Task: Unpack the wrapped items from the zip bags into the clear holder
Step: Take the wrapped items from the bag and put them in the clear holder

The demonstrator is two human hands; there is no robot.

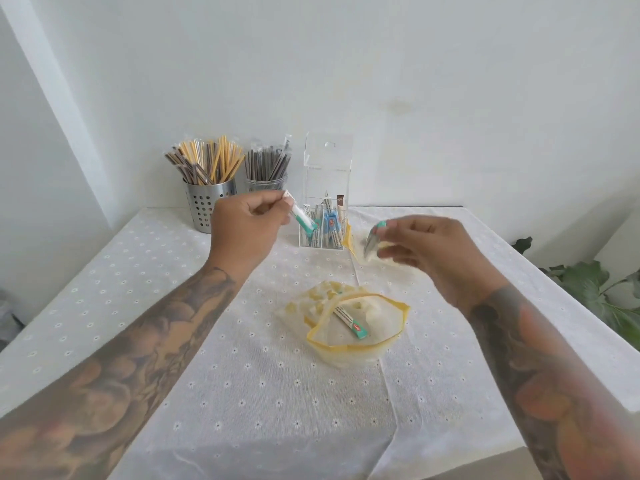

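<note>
A tall clear holder (327,174) stands at the back of the table with several wrapped sticks inside. My left hand (247,225) pinches a white and teal wrapped stick (302,216), its teal end low against the holder's left front. My right hand (420,244), blurred, grips another teal-tipped wrapped stick (373,241) over a yellow-edged zip bag (353,245) lying right of the holder. Nearer me, an open zip bag (349,349) with yellow edging holds one wrapped stick (350,322). A crumpled bag (311,299) lies just behind it.
A perforated metal cup (204,206) of yellow and brown wrapped straws and a clear cup (266,183) of dark straws stand left of the holder. White dotted tablecloth (242,393) covers the table. A leafy plant (602,292) sits beyond the right edge.
</note>
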